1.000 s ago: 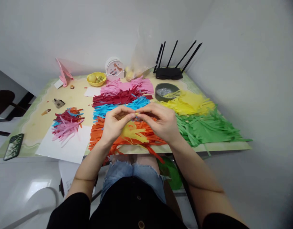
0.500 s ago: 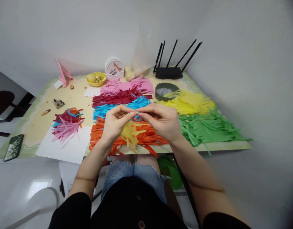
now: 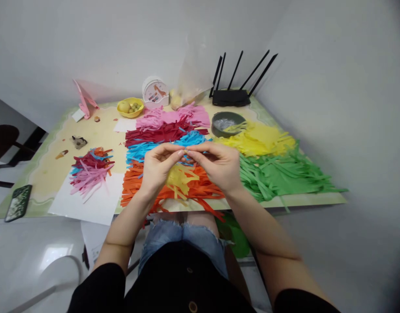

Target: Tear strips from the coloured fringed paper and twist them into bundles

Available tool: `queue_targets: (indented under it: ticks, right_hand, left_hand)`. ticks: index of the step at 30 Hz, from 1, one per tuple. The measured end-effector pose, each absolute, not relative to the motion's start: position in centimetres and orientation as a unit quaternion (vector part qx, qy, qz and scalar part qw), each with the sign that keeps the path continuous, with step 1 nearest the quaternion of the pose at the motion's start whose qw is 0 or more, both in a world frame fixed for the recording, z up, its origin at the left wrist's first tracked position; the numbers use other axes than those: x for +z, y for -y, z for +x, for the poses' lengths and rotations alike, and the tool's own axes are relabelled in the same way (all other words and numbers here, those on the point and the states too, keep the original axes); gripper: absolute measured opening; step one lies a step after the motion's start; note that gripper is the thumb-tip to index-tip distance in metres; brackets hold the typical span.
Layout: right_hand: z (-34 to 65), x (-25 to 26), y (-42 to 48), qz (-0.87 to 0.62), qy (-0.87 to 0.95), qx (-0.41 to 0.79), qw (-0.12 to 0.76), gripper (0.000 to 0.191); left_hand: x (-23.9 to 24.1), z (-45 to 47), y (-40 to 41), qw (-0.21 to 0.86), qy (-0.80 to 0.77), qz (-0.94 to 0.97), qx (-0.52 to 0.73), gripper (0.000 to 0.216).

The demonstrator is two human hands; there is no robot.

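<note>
Between my fingertips hangs a yellow fringed paper tassel (image 3: 181, 180), its strips dangling down over the orange fringe. My left hand (image 3: 159, 167) pinches the tassel's top end between thumb and forefinger. Touching it fingertip to fingertip, my right hand (image 3: 219, 165) pinches the same end. Below and behind lie fringed paper sheets in rows: orange (image 3: 135, 184), blue (image 3: 139, 152), dark red (image 3: 154, 134) and pink (image 3: 169, 117). To the right are yellow fringed paper (image 3: 261, 139) and green fringed paper (image 3: 285, 174).
A bunch of coloured tassels (image 3: 91, 171) lies on white paper (image 3: 98, 208) at left. A phone (image 3: 18, 203) rests at the table's left edge. Behind stand a yellow fruit bowl (image 3: 130, 114), a white giraffe box (image 3: 155, 92), a dark bowl (image 3: 216, 130) and a black router (image 3: 231, 98).
My right hand has shifted slightly left, closer to the left hand. The tassel stays pinched between them, its strips hanging a little differently.
</note>
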State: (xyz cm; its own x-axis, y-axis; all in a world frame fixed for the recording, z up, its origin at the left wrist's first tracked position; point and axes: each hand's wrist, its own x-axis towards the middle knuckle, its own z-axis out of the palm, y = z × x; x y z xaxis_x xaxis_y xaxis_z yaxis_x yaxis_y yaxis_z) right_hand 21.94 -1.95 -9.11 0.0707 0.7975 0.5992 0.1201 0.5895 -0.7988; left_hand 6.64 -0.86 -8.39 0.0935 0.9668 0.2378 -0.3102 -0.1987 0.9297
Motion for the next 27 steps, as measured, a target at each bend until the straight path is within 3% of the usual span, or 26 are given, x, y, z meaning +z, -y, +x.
queue_targets:
  ticks: [10, 16, 23, 27]
  right_hand:
    - [22.5, -10.0, 0.9, -0.373, 0.621, 0.319, 0.611, 0.011]
    - [22.2, -10.4, 0.6, -0.383, 0.63, 0.266, 0.621, 0.009]
    - [22.7, -10.7, -0.3, -0.376, 0.582, 0.347, 0.632, 0.016]
    - [23.4, -10.3, -0.4, -0.384, 0.661, 0.268, 0.586, 0.011]
  left_hand:
    - [-8.8, 7.2, 0.4, 0.502, -0.353, 0.513, 0.601, 0.026]
    - [-8.9, 7.4, -0.2, 0.574, -0.333, 0.467, 0.585, 0.024]
    - [-9.5, 7.1, -1.3, 0.6, -0.359, 0.438, 0.565, 0.029]
    - [-9.6, 7.0, -1.7, 0.604, -0.356, 0.433, 0.566, 0.028]
